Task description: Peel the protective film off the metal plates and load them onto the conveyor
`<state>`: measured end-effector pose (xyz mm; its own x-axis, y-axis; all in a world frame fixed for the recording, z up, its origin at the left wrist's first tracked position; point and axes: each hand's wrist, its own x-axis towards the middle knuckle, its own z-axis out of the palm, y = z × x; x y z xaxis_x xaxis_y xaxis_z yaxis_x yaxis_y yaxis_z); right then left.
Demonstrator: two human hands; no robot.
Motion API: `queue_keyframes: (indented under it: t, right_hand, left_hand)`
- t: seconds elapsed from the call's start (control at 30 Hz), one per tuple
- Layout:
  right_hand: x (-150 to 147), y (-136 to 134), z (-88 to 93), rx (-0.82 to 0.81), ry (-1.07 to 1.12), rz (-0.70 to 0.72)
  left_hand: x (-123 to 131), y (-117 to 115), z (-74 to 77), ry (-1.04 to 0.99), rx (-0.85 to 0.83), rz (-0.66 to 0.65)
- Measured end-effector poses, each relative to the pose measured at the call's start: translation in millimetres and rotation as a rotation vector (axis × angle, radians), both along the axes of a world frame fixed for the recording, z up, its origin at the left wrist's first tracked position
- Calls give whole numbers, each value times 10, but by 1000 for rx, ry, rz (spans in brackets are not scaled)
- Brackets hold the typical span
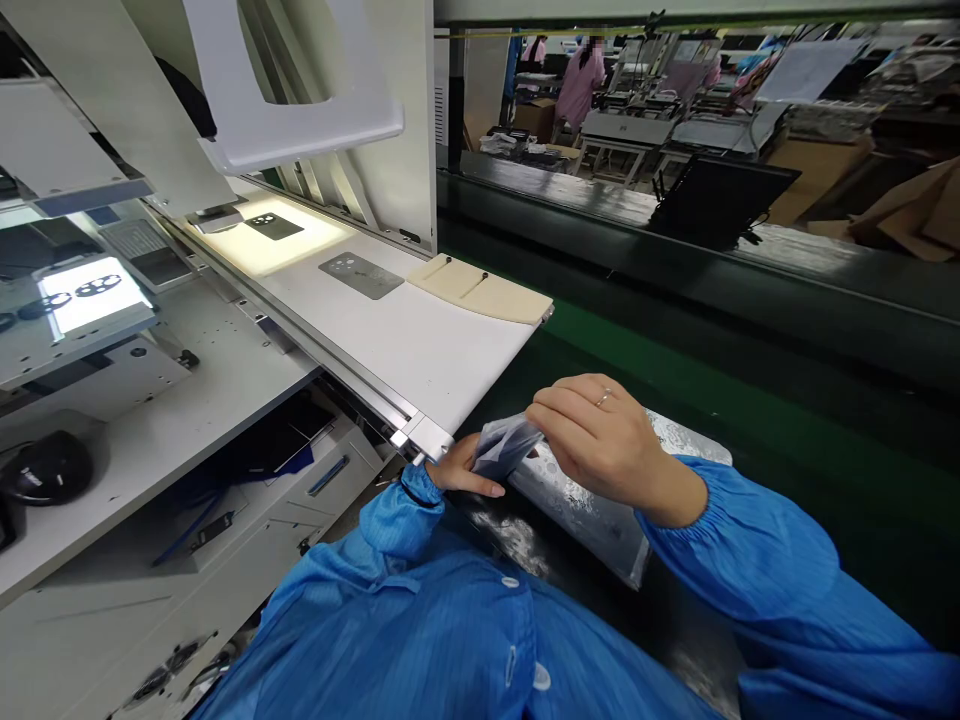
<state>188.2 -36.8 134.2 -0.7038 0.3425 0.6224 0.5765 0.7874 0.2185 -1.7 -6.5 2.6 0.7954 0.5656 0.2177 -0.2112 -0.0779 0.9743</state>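
Observation:
A thin greyish sheet of plastic film, perhaps a small bag point(504, 446), is between my hands just past the end of the white belt. The fingers of my right hand point(600, 435), with a ring on one, pinch its upper right edge. My left hand point(463, 468) holds its lower left side, thumb stretched out beneath; the other fingers are partly hidden behind the film. Under my right hand lies a shiny silvery plastic-wrapped stack point(592, 520). Whether anything is inside the film I cannot tell.
The white conveyor belt point(420, 350) carries a grey phone-back-shaped plate point(362, 275) beside a cream guide point(480, 288). A second dark plate point(274, 226) is on the lit section. A monitor point(97, 295), a black mouse point(49, 468) and a dark green belt point(630, 370) flank it. People stand far behind.

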Motion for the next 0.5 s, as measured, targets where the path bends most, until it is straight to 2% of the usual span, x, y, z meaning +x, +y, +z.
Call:
queue_keyframes:
  t: [0.1, 0.2, 0.27, 0.37, 0.5]
  right_hand:
    - [9, 22, 29, -247, 86, 6]
    - [39, 60, 45, -530, 183, 23]
    - [49, 98, 42, -634, 187, 62]
    - [32, 150, 40, -658, 175, 163]
    - [-5, 144, 113, -596, 308, 156]
  left_hand:
    - [-10, -7, -12, 2, 17, -25]
    - [-12, -20, -21, 14, 12, 34]
    - [-6, -22, -15, 14, 12, 35]
    - [7, -12, -6, -28, -4, -58]
    - [9, 10, -38, -33, -21, -103]
